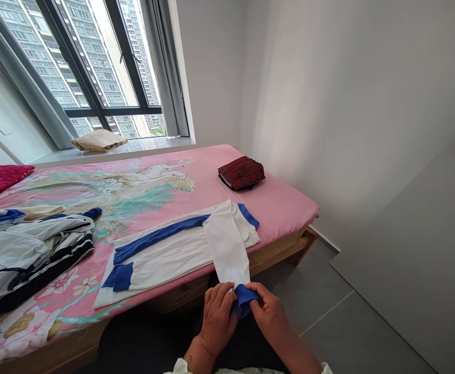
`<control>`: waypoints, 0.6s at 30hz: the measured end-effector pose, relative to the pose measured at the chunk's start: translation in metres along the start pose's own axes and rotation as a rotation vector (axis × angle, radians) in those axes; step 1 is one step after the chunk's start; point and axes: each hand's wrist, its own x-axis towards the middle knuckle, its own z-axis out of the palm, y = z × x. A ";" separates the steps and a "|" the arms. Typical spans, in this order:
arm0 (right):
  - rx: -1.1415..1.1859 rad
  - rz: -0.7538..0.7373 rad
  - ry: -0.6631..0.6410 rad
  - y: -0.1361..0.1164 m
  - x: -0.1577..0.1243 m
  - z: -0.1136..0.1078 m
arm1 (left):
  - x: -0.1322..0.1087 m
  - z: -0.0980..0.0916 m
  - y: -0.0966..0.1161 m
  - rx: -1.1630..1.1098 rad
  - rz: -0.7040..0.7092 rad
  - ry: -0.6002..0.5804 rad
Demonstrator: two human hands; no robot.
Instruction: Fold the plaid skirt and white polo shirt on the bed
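Observation:
A white long-sleeved shirt with blue trim lies partly folded along the near edge of the bed. One of its sleeves hangs over the edge toward me and ends in a blue cuff. My left hand grips the cuff from the left, fingers curled over it. From the right, my right hand pinches the same cuff between thumb and fingers. The other sleeve, with its blue cuff, rests folded along the shirt's body.
The bed has a pink patterned sheet. Near its far right corner sits a folded red plaid garment. Piled clothes and a magenta pillow are at left. A beige bundle rests on the windowsill. Grey floor shows at right.

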 end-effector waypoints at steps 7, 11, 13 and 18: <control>-0.064 -0.237 -0.074 -0.017 0.008 -0.013 | 0.012 -0.010 -0.005 -0.093 -0.033 -0.008; -0.172 -0.251 0.107 0.008 0.041 -0.023 | 0.017 -0.022 -0.015 -0.150 -0.039 0.049; -0.269 -0.281 0.166 0.023 0.064 -0.026 | 0.019 -0.028 -0.020 -0.192 -0.023 0.078; -0.414 -0.397 0.173 0.039 0.132 -0.027 | 0.019 -0.039 -0.026 -0.324 -0.019 0.167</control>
